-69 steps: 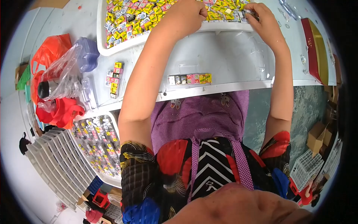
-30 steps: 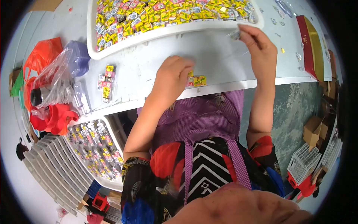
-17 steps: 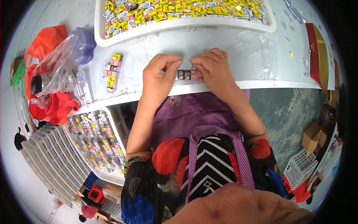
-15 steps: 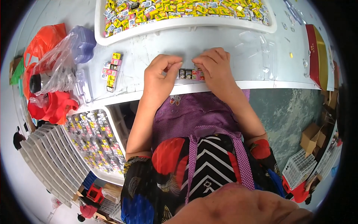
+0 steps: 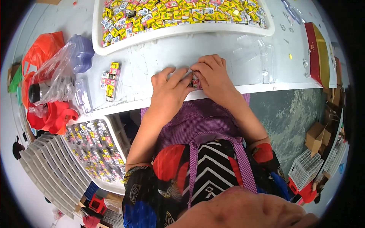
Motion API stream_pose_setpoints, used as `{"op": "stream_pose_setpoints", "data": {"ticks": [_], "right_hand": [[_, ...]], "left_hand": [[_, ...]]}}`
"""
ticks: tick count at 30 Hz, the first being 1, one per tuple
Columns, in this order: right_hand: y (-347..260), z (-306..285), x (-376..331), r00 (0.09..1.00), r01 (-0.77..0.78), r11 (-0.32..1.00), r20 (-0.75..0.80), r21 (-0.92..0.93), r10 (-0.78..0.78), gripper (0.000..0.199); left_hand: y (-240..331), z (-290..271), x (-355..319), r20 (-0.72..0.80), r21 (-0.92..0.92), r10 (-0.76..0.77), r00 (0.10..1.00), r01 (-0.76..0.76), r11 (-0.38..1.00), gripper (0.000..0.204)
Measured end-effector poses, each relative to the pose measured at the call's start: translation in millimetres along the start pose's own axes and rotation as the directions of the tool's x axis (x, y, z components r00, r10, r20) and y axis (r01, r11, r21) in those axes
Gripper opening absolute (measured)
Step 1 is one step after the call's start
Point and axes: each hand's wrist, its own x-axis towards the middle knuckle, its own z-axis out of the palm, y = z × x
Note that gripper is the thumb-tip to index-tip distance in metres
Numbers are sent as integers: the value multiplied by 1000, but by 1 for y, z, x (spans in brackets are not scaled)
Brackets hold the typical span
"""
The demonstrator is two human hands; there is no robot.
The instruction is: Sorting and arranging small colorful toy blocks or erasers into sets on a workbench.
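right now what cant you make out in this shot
Head view:
- Row of small blocks: mostly hidden under left hand and right hand; grip unclear.
- White tray: far side cut off by top edge.
- Block prints: too small.
- Clear plastic bag: contents blurred.

White table, crowded along its far and left sides

We see the white table (image 5: 152,64) carrying a long white tray (image 5: 182,32) of small colourful packets, a short stack of packets (image 5: 110,80), clear plastic shells (image 5: 258,57), a red and gold box (image 5: 318,53), and red and clear bags (image 5: 49,76).
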Motion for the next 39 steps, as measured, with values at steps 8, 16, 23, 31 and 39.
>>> {"op": "stream_pose_setpoints", "data": {"ticks": [8, 16, 23, 31, 39], "right_hand": [[16, -42, 41, 949, 106, 987, -285, -120, -137, 22], [44, -73, 159, 959, 199, 945, -149, -259, -242, 15], [42, -105, 199, 951, -161, 943, 208, -292, 227, 16], [73, -88, 173, 966, -74, 959, 219, -275, 137, 19], [80, -87, 147, 954, -277, 921, 33, -273, 297, 13]], "left_hand": [[-2, 3, -1, 4, 1, 5, 1000, -5, 1000, 38], [-12, 5, -2, -140, -224, -30, 990, -2, 975, 29], [-20, 7, -12, -191, -505, -235, 953, 110, 856, 21], [-22, 5, -5, -174, -639, -357, 918, 171, 750, 21], [-21, 10, -6, -176, -633, -361, 916, 176, 754, 20]]}}
